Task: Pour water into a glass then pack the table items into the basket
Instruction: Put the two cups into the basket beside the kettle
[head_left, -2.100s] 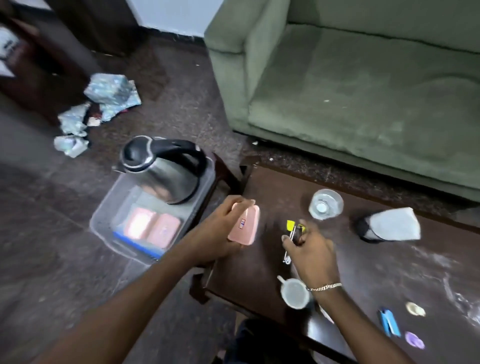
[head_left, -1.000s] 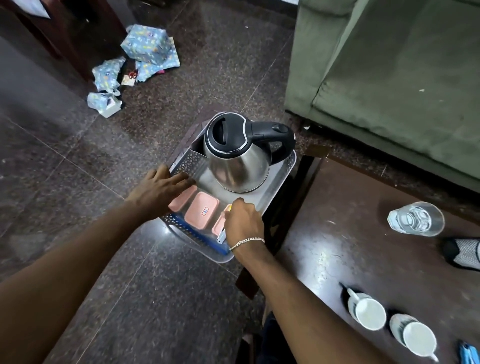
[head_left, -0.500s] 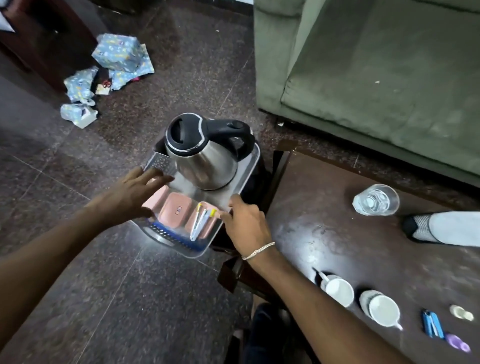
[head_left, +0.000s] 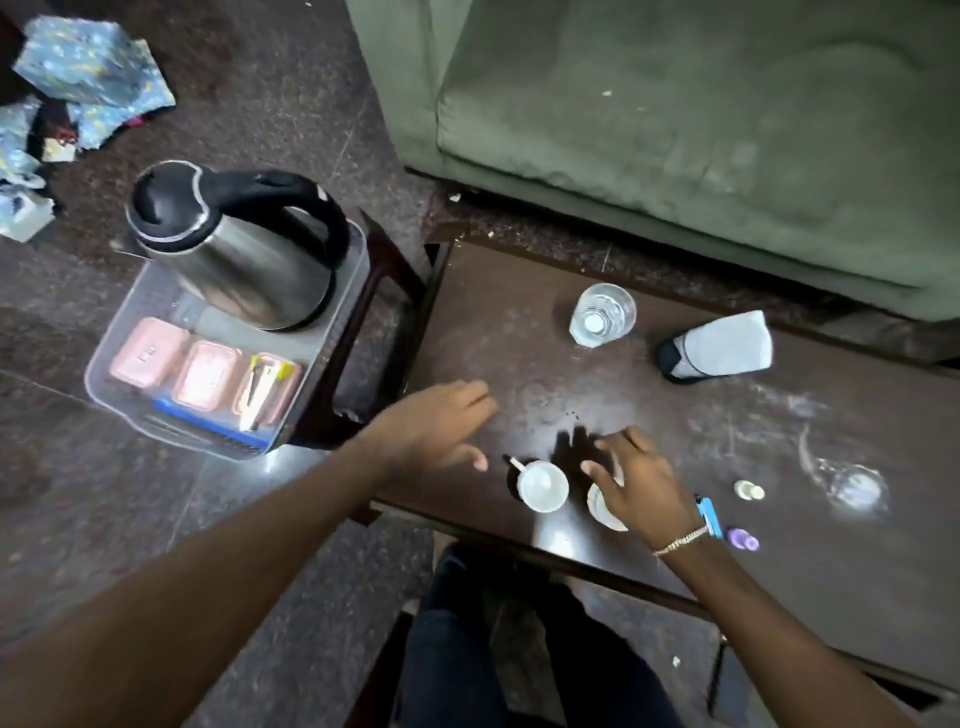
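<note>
A dark wooden table is standing in front of a green sofa on a speckled stone floor. Near its front edge two white cups are sitting side by side: the left cup is lying uncovered, while the right hand, fingers spread and holding nothing, is hovering over the right cup. The left hand, also spread and empty, is hanging just left of the cups. Farther back, a glass of water is standing beside a sock. Left of the table, the clear basket is holding a steel kettle and three pink boxes.
</note>
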